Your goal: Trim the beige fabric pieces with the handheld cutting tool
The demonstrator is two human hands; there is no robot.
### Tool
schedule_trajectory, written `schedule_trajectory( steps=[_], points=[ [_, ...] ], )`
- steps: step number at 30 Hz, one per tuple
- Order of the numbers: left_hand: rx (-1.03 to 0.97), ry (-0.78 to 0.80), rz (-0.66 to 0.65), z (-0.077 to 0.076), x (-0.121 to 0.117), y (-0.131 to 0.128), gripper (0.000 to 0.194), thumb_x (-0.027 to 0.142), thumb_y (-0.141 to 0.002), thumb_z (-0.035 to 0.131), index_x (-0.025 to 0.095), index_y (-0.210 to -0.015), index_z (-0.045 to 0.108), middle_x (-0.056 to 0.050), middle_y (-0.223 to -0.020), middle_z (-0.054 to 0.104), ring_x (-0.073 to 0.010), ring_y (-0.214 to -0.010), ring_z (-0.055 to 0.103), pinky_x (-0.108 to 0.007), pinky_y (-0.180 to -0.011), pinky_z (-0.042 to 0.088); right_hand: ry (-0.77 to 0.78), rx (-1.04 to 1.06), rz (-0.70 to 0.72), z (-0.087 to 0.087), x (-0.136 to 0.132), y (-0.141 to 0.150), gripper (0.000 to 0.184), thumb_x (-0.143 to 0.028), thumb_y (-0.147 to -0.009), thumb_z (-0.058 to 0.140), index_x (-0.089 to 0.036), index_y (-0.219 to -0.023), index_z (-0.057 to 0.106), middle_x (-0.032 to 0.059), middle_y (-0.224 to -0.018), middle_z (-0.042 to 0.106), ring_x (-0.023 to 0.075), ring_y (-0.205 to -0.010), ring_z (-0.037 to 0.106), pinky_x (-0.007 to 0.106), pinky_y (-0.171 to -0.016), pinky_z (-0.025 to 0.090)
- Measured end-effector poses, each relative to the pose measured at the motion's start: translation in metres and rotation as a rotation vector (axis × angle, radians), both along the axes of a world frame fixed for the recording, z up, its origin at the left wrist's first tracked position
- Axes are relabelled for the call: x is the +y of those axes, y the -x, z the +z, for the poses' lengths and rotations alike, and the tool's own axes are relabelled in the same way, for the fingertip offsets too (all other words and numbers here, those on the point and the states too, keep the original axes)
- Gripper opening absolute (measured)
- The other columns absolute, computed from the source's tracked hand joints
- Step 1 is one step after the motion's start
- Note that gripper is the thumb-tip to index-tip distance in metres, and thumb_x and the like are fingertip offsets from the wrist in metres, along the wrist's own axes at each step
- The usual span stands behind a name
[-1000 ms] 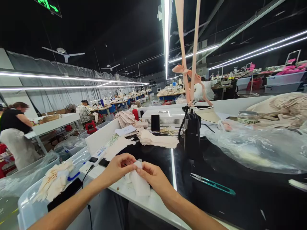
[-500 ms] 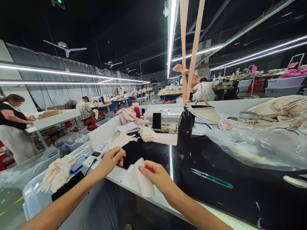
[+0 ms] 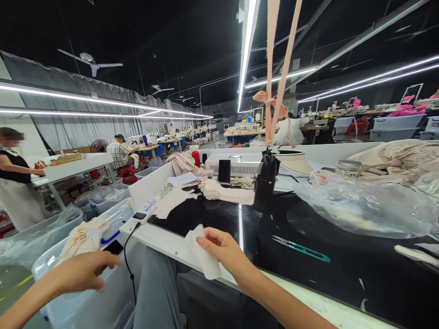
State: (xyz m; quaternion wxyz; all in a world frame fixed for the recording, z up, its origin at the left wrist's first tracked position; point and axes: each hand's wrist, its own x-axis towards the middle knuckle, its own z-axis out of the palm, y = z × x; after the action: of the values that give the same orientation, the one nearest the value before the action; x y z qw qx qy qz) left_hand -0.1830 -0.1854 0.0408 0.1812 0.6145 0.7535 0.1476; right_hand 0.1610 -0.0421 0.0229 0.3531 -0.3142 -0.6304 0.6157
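Note:
My right hand (image 3: 224, 249) pinches a small folded piece of white fabric (image 3: 205, 257) between thumb and fingers, at the front edge of the table (image 3: 164, 243). My left hand (image 3: 82, 273) is over a clear plastic bin (image 3: 85, 306) at the lower left. Its fingers are stretched out, with thumb and index finger apart and nothing between them. Just beyond the fingertips, a dark phone (image 3: 113, 247) lies by the bin's rim. Cream fabric pieces (image 3: 84, 235) lie in a loose heap in the bin, behind this hand.
Teal thread snips (image 3: 302, 249) lie on the black tabletop. A black-wrapped post (image 3: 265, 180) stands mid-table under peach straps (image 3: 270, 68). Stacked cream pieces (image 3: 226, 192) lie at the back. A clear plastic bag (image 3: 360, 205) covers the right side. A black cable (image 3: 128, 256) hangs at left.
My left hand has moved from beside the white fabric, left and down to the bin, and its curled fingers have stretched out. My right hand keeps hold of the fabric.

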Motion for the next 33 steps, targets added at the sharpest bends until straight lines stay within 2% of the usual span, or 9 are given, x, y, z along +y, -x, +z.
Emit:
schedule_trajectory(
  steps=[3,5,7,9,11,16,18,26,33],
  points=[
    [0.098,0.098,0.028,-0.012,-0.009,0.002,0.011,0.033,-0.068,0.069,0.023,-0.066,0.067,0.000,-0.073,0.066,-0.0221,-0.071,0.059,-0.026,-0.064,0.036,-0.010,-0.027,0.000,-0.002,-0.003,0.005,0.044,-0.061,-0.065,0.081,-0.021,-0.068,0.065,-0.0019,-0.065,0.056,0.0150,-0.065,0.046,0.029,-0.063,0.035],
    [0.082,0.029,0.003,-0.012,-0.003,-0.013,0.033,0.047,-0.083,0.063,0.021,-0.062,0.058,-0.001,-0.070,0.062,-0.0199,-0.064,0.052,-0.028,-0.061,0.031,-0.015,-0.049,-0.006,-0.002,-0.006,0.006,0.042,-0.058,-0.066,0.081,-0.021,-0.065,0.061,-0.0027,-0.063,0.053,0.0143,-0.064,0.045,0.029,-0.063,0.034],
    [0.014,-0.072,-0.091,-0.008,0.010,-0.036,0.033,0.049,-0.088,0.060,0.021,-0.070,0.062,-0.001,-0.077,0.063,-0.0194,-0.068,0.051,-0.028,-0.062,0.032,-0.022,-0.064,-0.015,0.000,-0.010,0.007,0.040,-0.057,-0.068,0.080,-0.021,-0.067,0.062,-0.0029,-0.064,0.053,0.0141,-0.064,0.045,0.028,-0.063,0.033],
    [-0.140,-0.171,-0.205,-0.003,0.025,-0.061,0.023,0.042,-0.089,0.059,0.023,-0.080,0.068,-0.001,-0.084,0.067,-0.0196,-0.077,0.055,-0.027,-0.068,0.036,-0.032,-0.072,-0.023,0.001,-0.013,0.007,0.040,-0.057,-0.068,0.079,-0.021,-0.068,0.063,-0.0031,-0.065,0.053,0.0139,-0.064,0.044,0.028,-0.063,0.032],
    [-0.348,-0.259,-0.243,0.000,0.041,-0.086,0.019,0.039,-0.085,0.064,0.022,-0.081,0.071,-0.001,-0.083,0.068,-0.0193,-0.077,0.055,-0.027,-0.068,0.037,-0.043,-0.080,-0.030,0.002,-0.016,0.006,0.041,-0.058,-0.066,0.079,-0.021,-0.068,0.064,-0.0030,-0.064,0.053,0.0137,-0.062,0.043,0.028,-0.062,0.032],
    [-0.542,-0.297,-0.321,-0.008,0.079,-0.135,0.031,0.048,-0.085,0.063,0.021,-0.097,0.074,-0.004,-0.092,0.070,-0.0207,-0.085,0.060,-0.028,-0.072,0.044,-0.072,-0.082,-0.061,0.002,-0.020,0.000,0.038,-0.056,-0.068,0.080,-0.019,-0.072,0.068,-0.0012,-0.067,0.057,0.0153,-0.066,0.048,0.029,-0.063,0.034],
    [-0.609,-0.287,-0.351,-0.013,0.091,-0.147,0.032,0.049,-0.084,0.066,0.019,-0.093,0.073,-0.004,-0.088,0.068,-0.0196,-0.081,0.059,-0.028,-0.071,0.045,-0.076,-0.079,-0.084,0.001,-0.021,-0.004,0.039,-0.056,-0.069,0.080,-0.019,-0.071,0.068,-0.0010,-0.068,0.057,0.0151,-0.066,0.047,0.029,-0.063,0.034],
    [-0.787,-0.212,-0.406,-0.022,0.121,-0.166,0.036,0.053,-0.087,0.061,0.019,-0.078,0.067,-0.002,-0.076,0.063,-0.0172,-0.073,0.059,-0.028,-0.073,0.051,0.020,-0.078,-0.169,-0.008,-0.020,-0.019,0.043,-0.060,-0.069,0.081,-0.020,-0.070,0.066,-0.0021,-0.066,0.057,0.0145,-0.064,0.047,0.029,-0.063,0.037],
    [-0.833,-0.203,-0.387,-0.030,0.138,-0.166,0.036,0.054,-0.089,0.060,0.020,-0.079,0.063,0.000,-0.071,0.059,-0.0154,-0.065,0.056,-0.026,-0.064,0.048,0.109,-0.079,-0.168,-0.017,-0.002,-0.020,0.049,-0.066,-0.066,0.080,-0.021,-0.076,0.068,-0.0014,-0.068,0.060,0.0141,-0.063,0.048,0.029,-0.063,0.038]
  ],
)
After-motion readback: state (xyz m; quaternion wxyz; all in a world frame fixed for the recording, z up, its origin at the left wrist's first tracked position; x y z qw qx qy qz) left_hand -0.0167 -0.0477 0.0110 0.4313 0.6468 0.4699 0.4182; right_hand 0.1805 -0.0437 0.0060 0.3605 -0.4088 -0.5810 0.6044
